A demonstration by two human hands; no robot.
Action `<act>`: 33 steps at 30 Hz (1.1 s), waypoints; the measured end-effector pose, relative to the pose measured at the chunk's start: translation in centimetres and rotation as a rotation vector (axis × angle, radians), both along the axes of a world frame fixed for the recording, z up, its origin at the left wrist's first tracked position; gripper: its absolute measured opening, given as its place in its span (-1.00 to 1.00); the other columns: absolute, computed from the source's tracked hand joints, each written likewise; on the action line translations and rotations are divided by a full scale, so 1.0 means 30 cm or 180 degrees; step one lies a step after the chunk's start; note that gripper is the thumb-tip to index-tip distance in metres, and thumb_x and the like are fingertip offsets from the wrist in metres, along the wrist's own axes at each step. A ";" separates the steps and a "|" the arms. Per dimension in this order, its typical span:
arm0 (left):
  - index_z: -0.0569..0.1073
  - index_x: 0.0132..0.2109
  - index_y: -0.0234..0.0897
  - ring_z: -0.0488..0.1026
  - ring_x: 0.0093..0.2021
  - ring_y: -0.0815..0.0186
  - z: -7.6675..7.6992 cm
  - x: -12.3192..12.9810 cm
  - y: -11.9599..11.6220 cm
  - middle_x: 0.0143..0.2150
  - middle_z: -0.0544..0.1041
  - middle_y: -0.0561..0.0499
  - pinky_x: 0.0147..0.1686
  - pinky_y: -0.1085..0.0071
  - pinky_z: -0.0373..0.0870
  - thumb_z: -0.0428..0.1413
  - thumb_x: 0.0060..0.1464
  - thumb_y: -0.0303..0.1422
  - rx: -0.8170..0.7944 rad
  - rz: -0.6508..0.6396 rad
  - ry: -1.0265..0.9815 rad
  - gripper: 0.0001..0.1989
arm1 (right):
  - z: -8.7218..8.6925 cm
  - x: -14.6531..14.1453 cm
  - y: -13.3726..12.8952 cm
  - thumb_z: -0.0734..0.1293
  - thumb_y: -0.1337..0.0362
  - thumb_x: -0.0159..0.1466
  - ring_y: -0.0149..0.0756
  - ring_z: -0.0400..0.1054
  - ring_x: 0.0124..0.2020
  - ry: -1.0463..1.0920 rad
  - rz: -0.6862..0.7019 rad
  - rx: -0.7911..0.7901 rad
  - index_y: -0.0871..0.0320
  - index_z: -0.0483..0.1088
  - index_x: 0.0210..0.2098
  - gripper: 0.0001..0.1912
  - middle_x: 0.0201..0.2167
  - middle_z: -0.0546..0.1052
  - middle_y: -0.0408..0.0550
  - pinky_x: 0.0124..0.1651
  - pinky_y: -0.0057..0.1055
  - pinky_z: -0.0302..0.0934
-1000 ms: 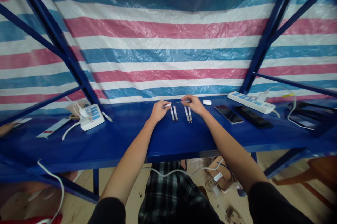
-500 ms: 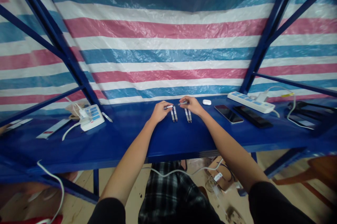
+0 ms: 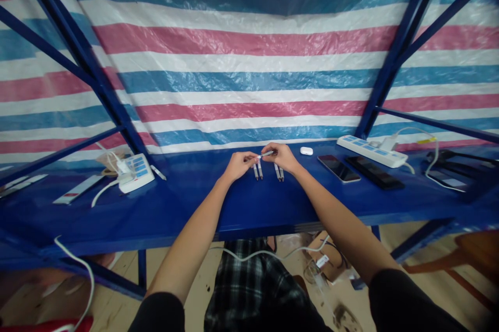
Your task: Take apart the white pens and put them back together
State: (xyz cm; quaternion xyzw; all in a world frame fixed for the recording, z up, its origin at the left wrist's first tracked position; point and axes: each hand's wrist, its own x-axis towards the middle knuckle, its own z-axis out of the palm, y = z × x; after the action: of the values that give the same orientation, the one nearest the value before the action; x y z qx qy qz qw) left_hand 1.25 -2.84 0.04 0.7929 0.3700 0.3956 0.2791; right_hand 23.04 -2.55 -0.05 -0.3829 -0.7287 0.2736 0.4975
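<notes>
Hands (image 3: 238,164) closer, pen (image 3: 265,155) horiz., tip R

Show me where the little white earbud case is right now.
In the head view, the white earbud case lies on the blue table, just right of the right hand, with a smartphone close by, lower right.

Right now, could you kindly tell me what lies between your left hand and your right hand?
The head view shows a white pen between the left hand and right hand, touching both.
</notes>
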 end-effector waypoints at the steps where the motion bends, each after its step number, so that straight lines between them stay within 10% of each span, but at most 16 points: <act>1: 0.65 -0.10 -0.31 0.55 -0.41 0.29 0.000 -0.001 0.000 -0.26 0.69 -0.09 -0.31 0.38 0.49 0.20 0.19 -0.22 -0.0026 -0.0016 -0.0009 -0.73 | 0.001 0.000 -0.001 0.51 0.19 0.04 -0.27 0.44 -0.39 -0.0009 0.0013 0.0011 0.15 0.56 -0.29 -0.74 -0.31 0.63 -0.06 -0.24 -0.34 0.28; 33: 0.65 -0.18 -0.21 0.60 -0.18 0.23 0.006 0.002 -0.001 -0.20 0.67 -0.01 -0.12 0.38 0.44 0.30 0.10 -0.37 0.1216 0.0282 0.0261 -0.88 | 0.009 0.007 -0.020 0.31 0.00 0.36 -0.29 0.39 -0.41 -0.0973 0.0160 0.0058 0.17 0.55 -0.29 -0.63 -0.45 0.58 -0.09 -0.25 -0.40 0.15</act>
State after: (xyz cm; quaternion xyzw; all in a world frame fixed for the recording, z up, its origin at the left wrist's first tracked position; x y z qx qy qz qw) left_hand 1.31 -2.86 0.21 0.8298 0.3338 0.4379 0.0906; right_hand 23.24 -3.15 0.21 -0.3972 -0.8078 0.2178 0.3772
